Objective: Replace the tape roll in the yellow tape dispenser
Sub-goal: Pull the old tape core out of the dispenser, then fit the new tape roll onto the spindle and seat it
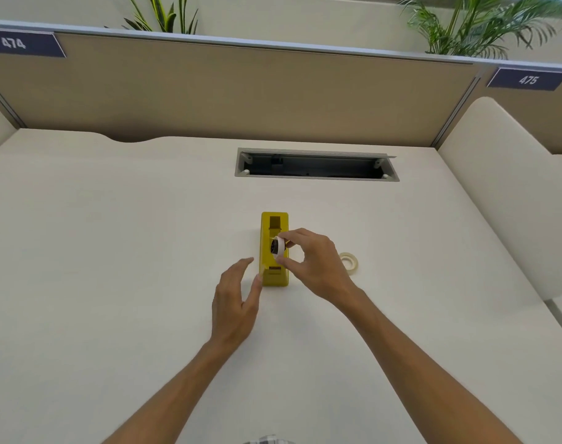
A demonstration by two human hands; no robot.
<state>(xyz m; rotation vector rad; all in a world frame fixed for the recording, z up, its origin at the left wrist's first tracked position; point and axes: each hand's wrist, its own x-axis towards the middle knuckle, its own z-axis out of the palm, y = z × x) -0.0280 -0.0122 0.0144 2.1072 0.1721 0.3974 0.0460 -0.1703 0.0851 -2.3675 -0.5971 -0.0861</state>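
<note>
**Tape roll pinched over the yellow dispenser**

From the head view, the yellow tape dispenser (274, 249) stands lengthwise on the pale surface (113, 235), its narrow ends pointing near and far, roughly in the middle of the desk. The right hand (315, 267) reaches in from the right and hovers over the dispenser's middle, its fingers (289, 241) clamped on a small white tape roll with a dark hub (278, 246). The roll sits at the dispenser's open cradle, tilted on edge; whether it is seated in the slot or just above it I cannot tell.

The left hand (236, 302) lies just beside the dispenser's left wall, fingers apart and holding nothing, with the thumb tip close to or touching the near left corner of the yellow body.

A second, clear tape roll (348, 262) lies flat on the surface just to the right of the right hand, partly hidden behind it.

Farther off, a rectangular cable hatch (316, 165) is set into the surface, open and dark inside. A tan partition (241, 91) closes the far edge, carrying number plates reading 474 (15, 43) and 475 (528, 79), with green plants (484, 24) showing above it.
</note>
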